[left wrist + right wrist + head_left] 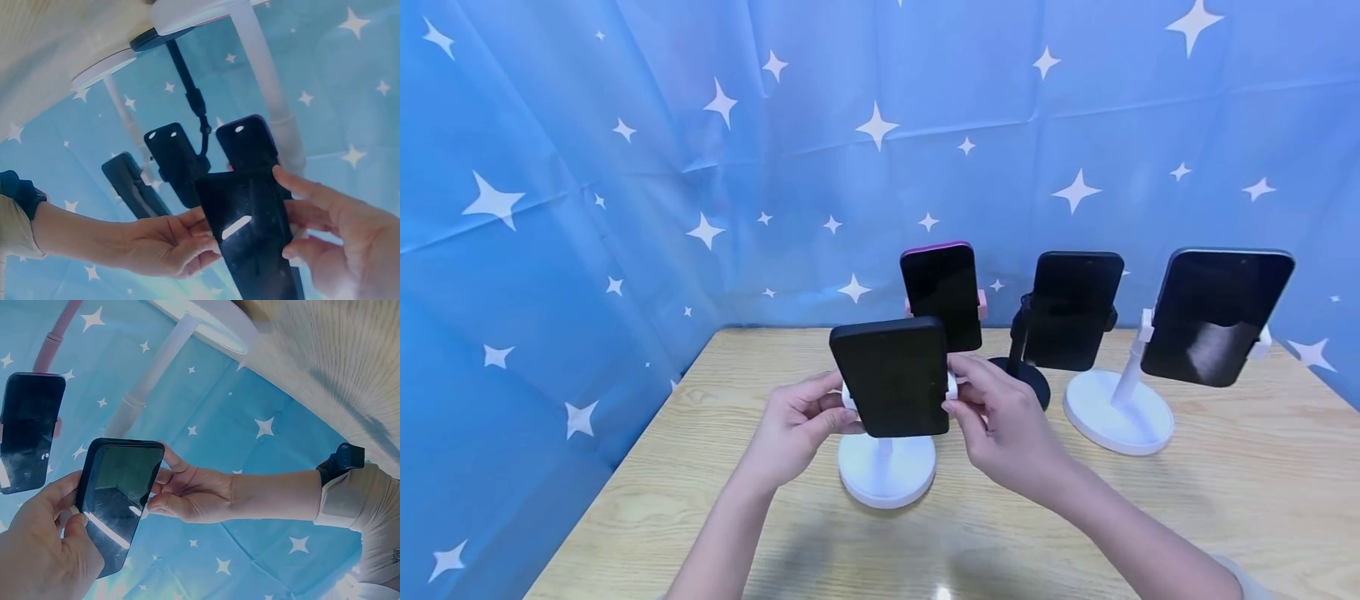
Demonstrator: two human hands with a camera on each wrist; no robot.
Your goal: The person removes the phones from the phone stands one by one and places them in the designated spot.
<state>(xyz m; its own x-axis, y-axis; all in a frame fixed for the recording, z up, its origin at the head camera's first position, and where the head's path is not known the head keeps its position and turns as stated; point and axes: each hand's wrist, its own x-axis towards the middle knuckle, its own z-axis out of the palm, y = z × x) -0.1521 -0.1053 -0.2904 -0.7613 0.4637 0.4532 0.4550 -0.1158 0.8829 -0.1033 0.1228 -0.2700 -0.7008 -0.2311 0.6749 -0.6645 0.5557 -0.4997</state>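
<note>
A black phone sits tilted in a white phone stand near the middle of the wooden table. On its left side, my left hand pinches the stand's white clamp arm between thumb and fingers. My right hand grips the opposite clamp arm, thumb low and fingers above. From the right wrist view, the same phone has a dark, reflective screen, with a hand at each side edge. The stand's white pole runs behind it to the round base.
Behind stands a pink-edged phone in a pink holder. To the right are a phone on a black stand and another phone on a white stand. A blue star-patterned curtain borders the table.
</note>
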